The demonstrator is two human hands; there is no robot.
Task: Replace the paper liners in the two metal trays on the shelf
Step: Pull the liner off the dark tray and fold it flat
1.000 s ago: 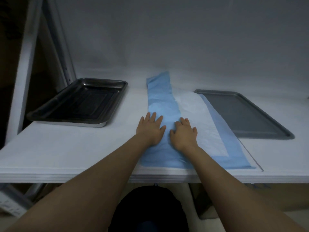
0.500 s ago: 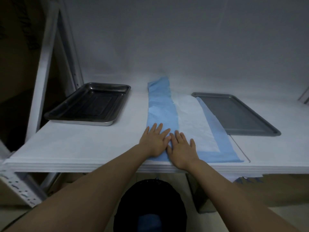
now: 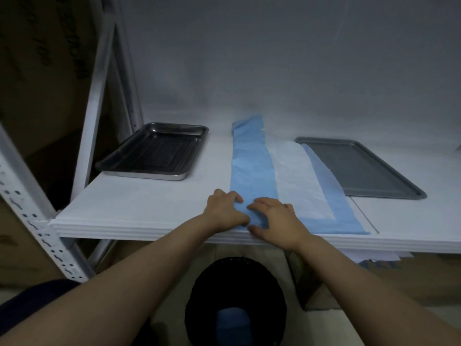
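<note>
A long blue paper liner (image 3: 252, 166) lies folded on the white shelf (image 3: 139, 206), running from the front edge toward the back wall, with its white inner side (image 3: 296, 181) showing on the right. My left hand (image 3: 224, 211) and my right hand (image 3: 277, 221) sit side by side on its near end at the shelf's front edge, fingers curled and pinching the blue paper. A deep shiny metal tray (image 3: 154, 151) stands bare at the left. A shallow grey metal tray (image 3: 359, 166) lies bare at the right.
A white perforated shelf upright (image 3: 32, 213) slants across the left. Below the shelf stands a black bin (image 3: 234, 295) with blue paper inside. More paper (image 3: 374, 257) hangs under the shelf edge at the right. The back wall is plain white.
Both hands slid back along the blue liner to the shelf's front edge. Their fingers went from flat and spread to curled on the paper's near end.
</note>
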